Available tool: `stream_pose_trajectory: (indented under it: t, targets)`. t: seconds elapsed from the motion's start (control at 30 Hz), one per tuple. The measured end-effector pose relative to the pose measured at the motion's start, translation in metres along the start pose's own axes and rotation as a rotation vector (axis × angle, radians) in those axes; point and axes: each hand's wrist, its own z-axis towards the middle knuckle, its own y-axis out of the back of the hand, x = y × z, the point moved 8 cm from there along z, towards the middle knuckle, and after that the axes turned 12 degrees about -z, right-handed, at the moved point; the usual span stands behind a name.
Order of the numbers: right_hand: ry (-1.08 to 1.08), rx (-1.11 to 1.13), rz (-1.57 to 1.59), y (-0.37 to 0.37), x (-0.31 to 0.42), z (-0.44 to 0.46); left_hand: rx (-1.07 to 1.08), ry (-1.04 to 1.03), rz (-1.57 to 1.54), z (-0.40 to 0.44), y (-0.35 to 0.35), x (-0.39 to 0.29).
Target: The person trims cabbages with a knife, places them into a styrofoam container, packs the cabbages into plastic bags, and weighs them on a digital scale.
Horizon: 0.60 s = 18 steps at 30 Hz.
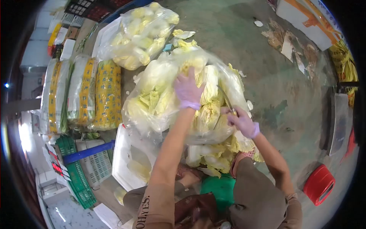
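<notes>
A large clear plastic bag full of napa cabbages lies open on the floor in front of me. My left hand, in a thin lilac glove, reaches into it, fingers curled over a napa cabbage; the fingertips are partly hidden. Other pale cabbage heads lie just right of that hand. In my gloved right hand is a knife, closed in the fingers by its handle. Its narrow, curved blade points up and left over the bag's right side.
Loose cabbage leaves lie by my feet. Another filled cabbage bag stands at the back left. Wrapped bundles, a green crate and a white foam box are on the left. A red container sits at right.
</notes>
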Motion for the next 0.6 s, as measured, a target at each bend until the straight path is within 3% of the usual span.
stream_pose_trajectory:
  t: [0.1, 0.17, 0.23, 0.27, 0.33, 0.37, 0.43, 0.47, 0.5, 0.57, 0.6]
  targets:
    - [0.043, -0.038, 0.027, 0.008, 0.007, 0.030, -0.045, -0.148, 0.069, 0.020, -0.002, -0.008]
    - [0.051, -0.073, 0.055, 0.015, 0.009, 0.038, -0.006, -0.088, 0.005, 0.032, -0.017, -0.006]
    - [0.050, -0.084, 0.118, 0.016, 0.008, 0.035, 0.229, 0.235, -0.352, 0.040, -0.041, 0.011]
    - [0.046, -0.090, 0.176, 0.017, 0.007, 0.031, 0.232, 0.228, -0.351, 0.039, -0.043, 0.005]
    - [0.007, -0.093, 0.156, 0.019, 0.003, 0.023, -0.010, 0.185, -0.430, 0.025, -0.032, -0.013]
    - [-0.035, -0.088, 0.131, 0.019, -0.002, 0.018, -0.115, 0.077, -0.360, 0.009, -0.029, -0.028]
    - [-0.023, -0.088, 0.142, 0.019, -0.015, 0.017, -0.024, 0.269, -0.257, -0.017, -0.051, -0.037]
    - [-0.019, -0.079, 0.157, 0.020, -0.015, 0.016, 0.214, 0.445, -0.152, -0.023, -0.065, -0.037]
    - [-0.018, -0.068, 0.172, 0.019, -0.016, 0.014, 0.215, 0.444, -0.156, -0.026, -0.080, -0.031]
    - [-0.002, -0.083, 0.194, 0.020, -0.013, 0.007, 0.018, 0.306, 0.291, -0.021, -0.078, -0.033]
    - [0.020, -0.093, 0.220, 0.021, -0.010, 0.004, 0.022, 0.303, 0.288, -0.019, -0.077, -0.034]
